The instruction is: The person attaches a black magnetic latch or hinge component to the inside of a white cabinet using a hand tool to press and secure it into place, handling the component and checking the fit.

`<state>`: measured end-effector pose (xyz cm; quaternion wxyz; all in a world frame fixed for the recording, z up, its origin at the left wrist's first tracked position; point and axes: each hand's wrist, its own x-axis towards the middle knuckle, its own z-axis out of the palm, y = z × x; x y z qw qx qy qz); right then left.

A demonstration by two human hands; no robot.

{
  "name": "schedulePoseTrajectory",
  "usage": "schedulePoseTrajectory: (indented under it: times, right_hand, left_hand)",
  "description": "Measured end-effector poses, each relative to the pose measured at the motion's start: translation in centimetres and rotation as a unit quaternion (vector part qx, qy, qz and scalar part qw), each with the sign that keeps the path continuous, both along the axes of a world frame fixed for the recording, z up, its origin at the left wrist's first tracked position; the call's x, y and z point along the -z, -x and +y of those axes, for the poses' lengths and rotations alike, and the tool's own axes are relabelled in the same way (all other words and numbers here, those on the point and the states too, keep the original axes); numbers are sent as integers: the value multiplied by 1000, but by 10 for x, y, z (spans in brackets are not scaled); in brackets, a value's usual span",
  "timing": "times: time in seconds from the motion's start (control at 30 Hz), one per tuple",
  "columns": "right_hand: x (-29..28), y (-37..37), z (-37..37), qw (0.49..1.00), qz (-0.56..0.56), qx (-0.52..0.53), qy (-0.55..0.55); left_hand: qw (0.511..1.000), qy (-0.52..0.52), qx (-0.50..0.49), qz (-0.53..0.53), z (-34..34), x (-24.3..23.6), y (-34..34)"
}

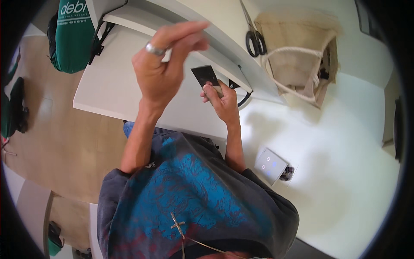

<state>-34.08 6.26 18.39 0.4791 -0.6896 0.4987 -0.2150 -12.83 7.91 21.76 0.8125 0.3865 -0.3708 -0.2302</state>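
Note:
Raised over the white desk [114,71], my left hand [161,64] wears a silver ring and holds nothing I can see. Its fingers stretch to the right, slightly blurred, with a gap by the thumb. My right hand [222,101] is closed around the lower end of a dark flat rectangular plate [203,74]. The plate tilts up and left, and part of it is covered by my thumb and fingers. My two hands are apart.
Black-handled scissors [256,43] and a beige rope-handled bag [297,56] are at the upper right. A silver touch-switch panel [271,166] sits on the white surface at right, beside dark bunched material [287,173]. A green chair back [74,41] stands upper left.

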Motion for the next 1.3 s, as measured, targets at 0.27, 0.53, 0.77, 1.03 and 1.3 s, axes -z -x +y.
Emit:
schedulePoseTrajectory:
  times: [0.27,0.53,0.77,1.03,1.3]
  right_hand:
    - [-1,15,19,999,-26,28,24]
    - [-9,71,7,994,-95,13,-51]
    - [-16,65,-21,984,-156,-50,-67]
    - [3,39,-30,987,-150,-58,18]
    - [-20,10,-48,986,96,-12,139]
  left_hand:
    - [876,71,-142,-456,-64,-88,-5]
    - [970,-85,101,206,-27,73,77]
    - [966,-24,114,231,-74,70,84]
    - [959,1,161,231,-68,80,73]
    - [922,-30,279,267,-47,91,100]
